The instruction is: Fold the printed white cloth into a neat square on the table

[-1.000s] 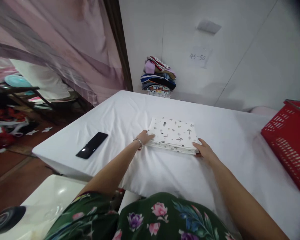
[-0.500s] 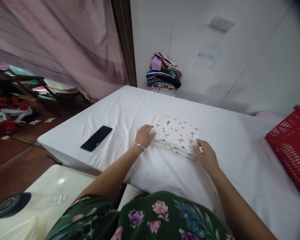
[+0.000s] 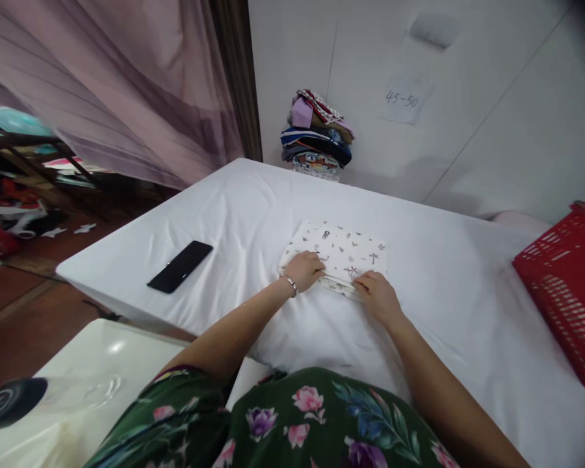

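Note:
A folded white cloth (image 3: 347, 250) printed with small grey palm trees and other motifs lies flat on the white-covered table (image 3: 244, 214) before me. Several layers show along its near edge. My left hand (image 3: 306, 270), with a bracelet at the wrist, pinches the near edge left of its middle. Farther right on that same edge, my right hand (image 3: 376, 292) grips the cloth between thumb and fingers. Both hands partly cover the near edge.
A black phone (image 3: 180, 266) lies on the table's left side. Folded clothes (image 3: 316, 133) are stacked by the wall. At the right stands a red plastic basket (image 3: 565, 286). A clear bottle (image 3: 53, 393) with a dark cap rests on a white surface at lower left.
My hands have moved from the cloth's left and right ends inward along its near edge, and their fingers have closed on it. The view has shifted slightly.

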`<state>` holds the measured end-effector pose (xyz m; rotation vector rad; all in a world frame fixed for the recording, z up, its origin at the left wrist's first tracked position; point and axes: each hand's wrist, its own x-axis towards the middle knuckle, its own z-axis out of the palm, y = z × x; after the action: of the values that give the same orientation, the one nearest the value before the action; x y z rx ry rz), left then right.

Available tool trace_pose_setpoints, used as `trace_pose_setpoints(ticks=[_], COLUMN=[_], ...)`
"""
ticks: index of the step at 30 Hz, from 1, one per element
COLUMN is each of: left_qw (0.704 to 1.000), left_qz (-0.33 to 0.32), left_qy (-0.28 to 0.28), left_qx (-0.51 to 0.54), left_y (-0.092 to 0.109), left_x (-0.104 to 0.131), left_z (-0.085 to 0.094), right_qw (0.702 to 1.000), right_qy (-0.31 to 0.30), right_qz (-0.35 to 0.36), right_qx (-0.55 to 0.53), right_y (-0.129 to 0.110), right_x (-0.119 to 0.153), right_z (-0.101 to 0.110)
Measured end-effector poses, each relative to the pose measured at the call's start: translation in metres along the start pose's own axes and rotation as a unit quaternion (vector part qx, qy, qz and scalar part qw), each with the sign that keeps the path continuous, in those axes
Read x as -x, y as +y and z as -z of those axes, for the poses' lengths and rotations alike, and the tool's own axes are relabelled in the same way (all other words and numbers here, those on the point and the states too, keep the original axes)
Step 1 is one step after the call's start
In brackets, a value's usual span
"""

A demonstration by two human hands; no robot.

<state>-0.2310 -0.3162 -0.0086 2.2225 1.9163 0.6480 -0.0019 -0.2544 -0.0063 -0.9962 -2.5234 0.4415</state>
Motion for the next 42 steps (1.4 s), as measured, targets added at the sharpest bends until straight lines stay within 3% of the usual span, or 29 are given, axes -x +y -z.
trace_pose_setpoints(ticks=[5,14,25,35,42], left_qw=[0.998,0.996,0.995,0.992,0.991], left_qz=[-0.029,-0.069,-0.053,-0.085,-0.098], left_qy=[0.050,0.044,0.070,0.089,0.088], left_qx=[0.020,0.034,0.037,-0.004,-0.024], left_y=[0.001,-0.005,-0.002,-0.005,-0.009], left_x=[0.004,0.018,0.012,0.019,0.021], left_z=[0.003,-0.005,-0.008,-0.014,-0.014], right_qw=[0.998,0.997,0.990,0.992,0.994], right_qy=[0.056,0.033,0.108,0.096,0.076], right_qz=[0.029,0.065,0.018,0.079,0.082], right_qx=[-0.008,0.007,-0.085,-0.004,0.006], right_y=[-0.004,-0.001,0.000,0.008,0.009], right_x=[0.008,0.016,0.016,0.019,0.019], right_z=[-0.002,-0.005,-0.009,-0.013,-0.013])
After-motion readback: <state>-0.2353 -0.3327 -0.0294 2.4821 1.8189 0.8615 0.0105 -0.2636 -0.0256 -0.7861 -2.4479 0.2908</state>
